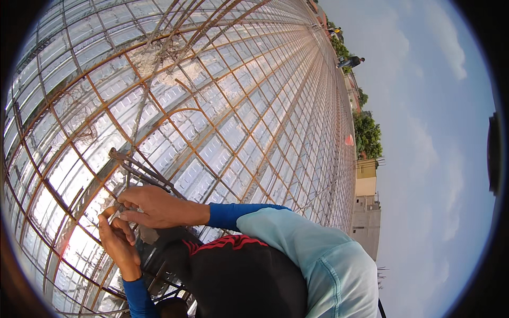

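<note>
My left hand (120,245) and my right hand (156,208) come together over a grid of rusty steel reinforcing bars (183,139). The fingers of both are curled and closed, the fingertips nearly meeting. Thin wire-like strands show by the left fingertips, but what lies between the fingers is too small to make out. Just beyond my right hand, a dark metal tool (139,168) with two long arms, like pincers, rests on the bars. Both forearms wear blue sleeves, the right one under a pale teal shirt sleeve.
Shiny ribbed metal decking (199,183) lies beneath the bars. Several longer bars (209,24) stick up near a concrete patch (154,58). A person (351,62) is farther off on the grid. Trees (367,133) and a block building (366,222) stand beyond the edge.
</note>
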Motion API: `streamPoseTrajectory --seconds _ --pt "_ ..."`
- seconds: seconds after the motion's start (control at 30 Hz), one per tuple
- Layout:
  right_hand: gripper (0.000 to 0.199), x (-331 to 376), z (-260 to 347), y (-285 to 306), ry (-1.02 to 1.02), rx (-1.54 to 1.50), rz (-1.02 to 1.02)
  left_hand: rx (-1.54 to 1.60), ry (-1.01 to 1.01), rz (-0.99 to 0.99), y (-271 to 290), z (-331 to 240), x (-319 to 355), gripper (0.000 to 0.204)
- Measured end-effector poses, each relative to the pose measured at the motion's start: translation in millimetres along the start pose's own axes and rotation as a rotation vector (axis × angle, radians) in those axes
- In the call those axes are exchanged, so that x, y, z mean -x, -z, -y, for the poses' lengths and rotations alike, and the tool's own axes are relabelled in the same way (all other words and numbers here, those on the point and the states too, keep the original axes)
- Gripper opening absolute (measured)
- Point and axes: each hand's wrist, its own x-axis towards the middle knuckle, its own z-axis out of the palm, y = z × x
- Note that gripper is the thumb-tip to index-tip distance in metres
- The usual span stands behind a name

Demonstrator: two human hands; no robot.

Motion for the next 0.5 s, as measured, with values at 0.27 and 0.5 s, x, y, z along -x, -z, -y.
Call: streamPoseTrajectory --seconds 0.27,0.5 --pt "0.018 10 22 -28 0.015 -0.159 -0.118 0.139 0.007 0.049 -17 -19 0 0.043" --pt "0.028 4 14 -7 -0.095 -0.402 -0.240 0.107 -0.090 0.229 -28 -30 -11 0.044"
